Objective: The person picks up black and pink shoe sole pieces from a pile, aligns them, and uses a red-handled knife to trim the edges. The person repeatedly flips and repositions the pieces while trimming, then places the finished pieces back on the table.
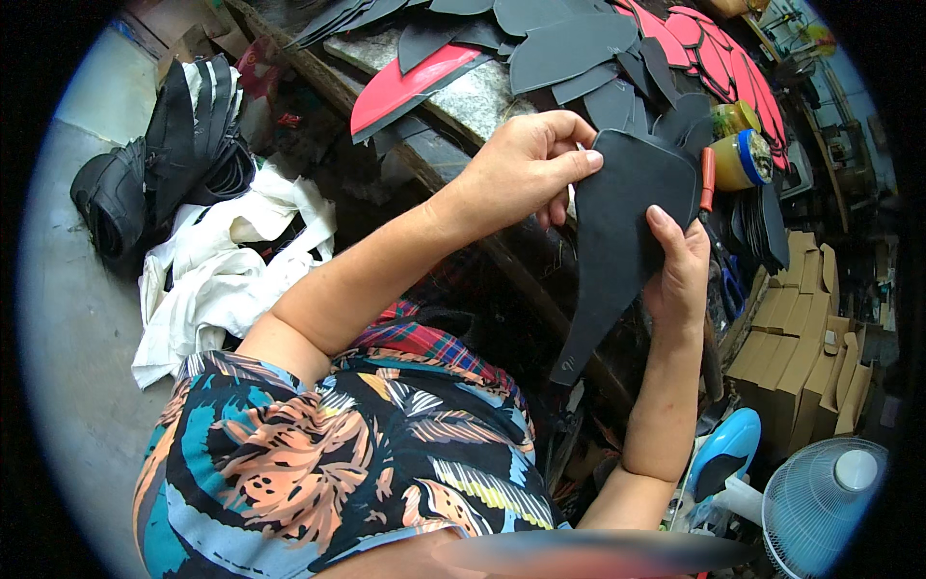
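Observation:
A flat black cut piece (622, 232), broad at the top and tapering to a narrow tip at the lower left, is held up between both hands; it looks like leather or a similar sheet. My left hand (535, 164) pinches its upper left edge between thumb and fingers. From the right side, my right hand (680, 261) grips it, the thumb lying on the front face and the fingers hidden behind. Beyond it, more black cut pieces (569, 53) lie overlapped on the worktable, with a red piece (415, 87) edged in black at the left.
Red pieces (738, 72) are fanned out at the far right. Near them stand a blue-lidded jar (741, 161) and a red-handled tool (708, 179). Folded cardboard boxes (796, 338) and a fan (825, 502) are on the right. White cloth (227, 256) and black rolls (116, 198) sit at left.

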Tool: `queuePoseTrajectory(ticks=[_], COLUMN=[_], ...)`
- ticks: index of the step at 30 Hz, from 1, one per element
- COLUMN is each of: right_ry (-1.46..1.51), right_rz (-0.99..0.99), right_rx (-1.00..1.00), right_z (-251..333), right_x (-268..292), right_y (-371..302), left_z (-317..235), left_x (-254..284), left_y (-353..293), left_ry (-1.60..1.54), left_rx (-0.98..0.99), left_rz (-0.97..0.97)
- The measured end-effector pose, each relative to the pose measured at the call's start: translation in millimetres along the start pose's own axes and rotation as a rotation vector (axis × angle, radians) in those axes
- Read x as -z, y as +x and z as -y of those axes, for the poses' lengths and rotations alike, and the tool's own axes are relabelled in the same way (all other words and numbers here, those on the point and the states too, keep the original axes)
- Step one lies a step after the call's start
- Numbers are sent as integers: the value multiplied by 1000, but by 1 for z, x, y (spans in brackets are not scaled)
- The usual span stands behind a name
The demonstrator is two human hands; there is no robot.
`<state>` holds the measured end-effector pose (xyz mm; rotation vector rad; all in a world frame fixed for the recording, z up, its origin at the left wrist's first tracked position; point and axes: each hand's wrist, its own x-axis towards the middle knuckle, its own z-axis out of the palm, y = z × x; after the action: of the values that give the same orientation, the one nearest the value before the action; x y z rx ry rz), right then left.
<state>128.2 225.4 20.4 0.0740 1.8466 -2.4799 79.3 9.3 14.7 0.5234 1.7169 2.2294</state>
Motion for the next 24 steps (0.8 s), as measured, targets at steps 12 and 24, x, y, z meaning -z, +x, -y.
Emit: queuePoseTrajectory(ticks=[12, 24], right_ry=[-110, -214], right_rz=[52, 81], right_rx=[-33, -49], right_z=[1, 0], right_x=[-2, -3], right_y=[-3, -3], left_z=[-1, 3], left_x=[19, 11], left_y=[5, 0], left_ry=[176, 642], left_rx=[124, -428], left_rz=[76, -105])
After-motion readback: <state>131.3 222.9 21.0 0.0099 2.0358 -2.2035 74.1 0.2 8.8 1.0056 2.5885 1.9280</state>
